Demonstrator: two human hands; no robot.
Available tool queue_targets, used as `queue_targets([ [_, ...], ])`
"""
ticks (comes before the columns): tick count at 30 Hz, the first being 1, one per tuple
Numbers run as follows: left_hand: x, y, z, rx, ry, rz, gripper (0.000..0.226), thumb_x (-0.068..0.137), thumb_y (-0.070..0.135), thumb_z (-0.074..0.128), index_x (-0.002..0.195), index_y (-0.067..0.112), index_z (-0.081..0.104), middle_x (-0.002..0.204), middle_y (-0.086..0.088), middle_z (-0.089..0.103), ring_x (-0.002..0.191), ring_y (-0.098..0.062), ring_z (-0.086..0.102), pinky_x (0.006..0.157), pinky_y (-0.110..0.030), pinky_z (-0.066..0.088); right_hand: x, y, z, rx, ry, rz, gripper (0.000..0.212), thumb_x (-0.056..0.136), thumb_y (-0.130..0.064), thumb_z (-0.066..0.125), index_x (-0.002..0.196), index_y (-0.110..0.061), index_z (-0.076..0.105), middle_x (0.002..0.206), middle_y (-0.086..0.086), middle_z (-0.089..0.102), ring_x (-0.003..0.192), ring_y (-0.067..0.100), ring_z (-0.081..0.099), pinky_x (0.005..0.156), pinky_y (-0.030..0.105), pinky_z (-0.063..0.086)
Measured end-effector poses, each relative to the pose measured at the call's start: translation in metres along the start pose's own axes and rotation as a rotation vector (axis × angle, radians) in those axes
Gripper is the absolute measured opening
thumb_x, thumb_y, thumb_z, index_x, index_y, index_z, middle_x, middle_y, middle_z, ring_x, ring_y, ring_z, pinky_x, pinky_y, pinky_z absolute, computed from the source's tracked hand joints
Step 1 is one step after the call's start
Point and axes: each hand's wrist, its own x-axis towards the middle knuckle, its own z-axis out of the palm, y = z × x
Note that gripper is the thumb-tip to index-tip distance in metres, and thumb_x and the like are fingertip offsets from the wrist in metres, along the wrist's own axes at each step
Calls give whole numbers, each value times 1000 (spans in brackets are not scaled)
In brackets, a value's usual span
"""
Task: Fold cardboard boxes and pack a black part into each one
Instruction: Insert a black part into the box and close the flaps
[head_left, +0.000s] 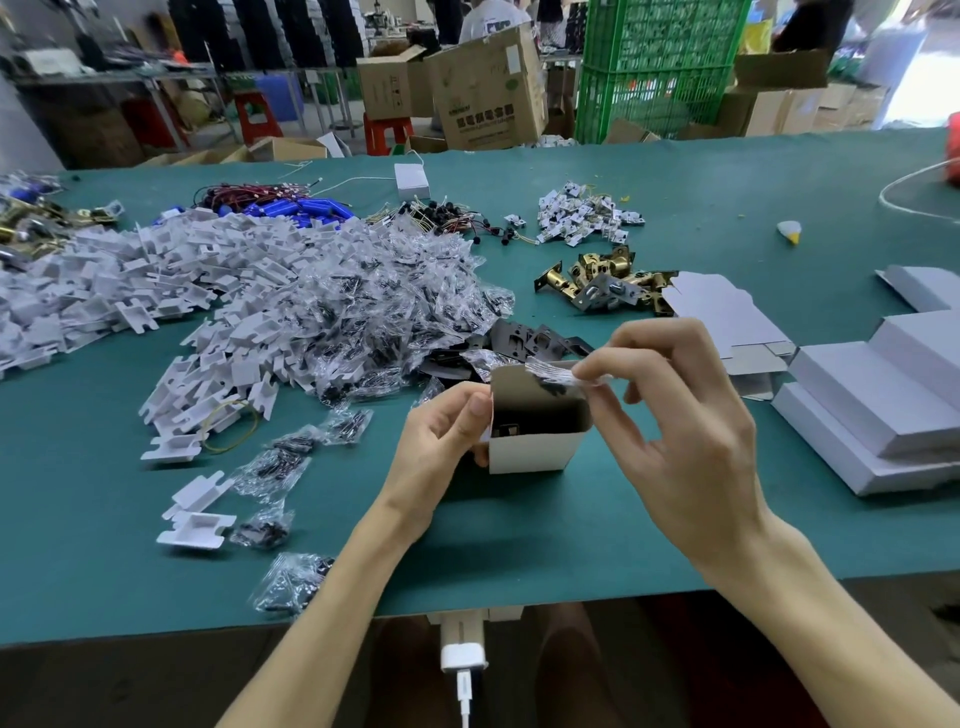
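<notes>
Gripping the small white open-topped cardboard box (535, 447) upright with the left hand (447, 436). Pinching a crinkly clear plastic bag of black parts (553, 378) in the right hand (675, 415), right over the box's far rim, long axis lying across the opening. Probably just needs dropping straight down in. Shiny, floppy, small.

Beyond the right hand (675, 415) lies a heap of brass latch bolts (608, 283), and farther out a scatter of small white tagged parts (587, 213). Left of the left hand (441, 431) and beyond it spreads a pile of white plastic inserts (156, 280), with blue cylinders (291, 208) and wire bundles (244, 192) behind. A yellow rubber band (234, 431) lies left of that hand. Nearer than both hands, a white charger plug (464, 657) hangs under the edge of the green table (519, 545).
</notes>
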Motion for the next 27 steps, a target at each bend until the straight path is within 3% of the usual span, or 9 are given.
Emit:
queue_targets([
  [3,0,-4,-3,-5,-5,-26,82,80,83,63,108,6,71,86,-35,57,71,-28,53,63,-34,45,-8,-1,-2,26,44,15,7,97,0,66,99,2,72,101,14,56,82,8,50,78,22,47],
  [6,1,-6,-4,12,-22,-37,83,80,84,62,109,7,72,91,-39,58,73,-30,55,64,-35,44,-19,-1,-4,31,75,24,8,98,0,64,99,3,71,102,14,55,88,6,52,83,19,45],
  [11,1,-7,-4,4,-41,-38,85,78,85,63,107,6,72,81,-35,52,66,-23,52,58,-27,45,-29,-2,-5,18,128,51,8,99,0,63,99,4,71,103,10,54,85,14,55,87,15,43],
  [16,1,-6,-4,13,-34,-45,88,76,87,62,106,6,72,83,-36,54,68,-26,51,59,-29,44,-28,-7,-4,30,121,65,9,98,-2,65,99,2,72,101,12,56,88,12,55,84,18,45],
  [22,1,-2,-1,9,-28,-42,74,79,87,60,106,20,77,86,-18,65,66,-21,52,57,-28,46,-18,-14,10,-27,22,84,6,96,-4,70,99,-2,76,105,13,57,94,27,58,81,34,49],
  [27,0,3,3,-27,-13,-46,60,80,85,60,99,31,79,91,-3,72,69,-13,58,56,-24,47,-13,-16,17,-141,-88,170,13,93,-5,71,106,-5,75,115,11,54,105,24,47,93,13,35],
])
